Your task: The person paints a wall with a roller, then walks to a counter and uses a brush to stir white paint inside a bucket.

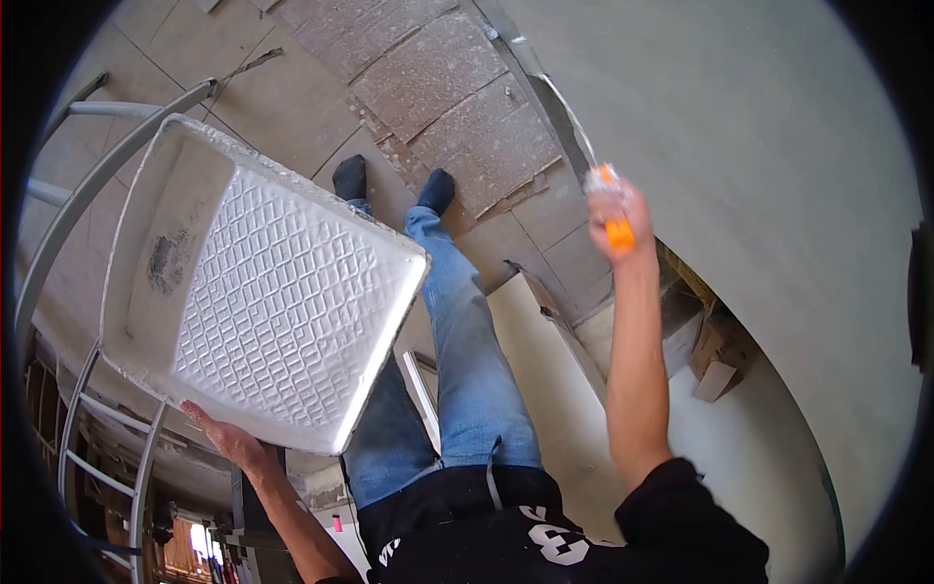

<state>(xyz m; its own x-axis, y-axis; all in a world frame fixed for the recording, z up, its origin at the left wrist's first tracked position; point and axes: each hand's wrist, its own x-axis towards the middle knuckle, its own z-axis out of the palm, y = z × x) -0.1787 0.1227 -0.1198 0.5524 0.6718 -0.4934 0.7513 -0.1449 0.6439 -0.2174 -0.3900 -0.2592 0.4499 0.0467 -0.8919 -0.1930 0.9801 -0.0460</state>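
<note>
My left hand [226,435] grips the near edge of a white paint tray [282,302] with a ribbed, diamond-patterned slope, held out in front of me at the left. My right hand [615,209] is raised at the right, closed around the orange handle of a painting tool [617,232]. The tool's long metal part [555,107] runs up and left along the grey wall [759,175]. My legs in blue jeans [467,360] and dark socks stand below, seen from above.
A metal ladder frame [68,214] curves along the left. Below lie beige floor tiles [282,97] and a dusty brown tiled patch [448,88]. Cardboard pieces and boards [715,355] lean at the wall's foot.
</note>
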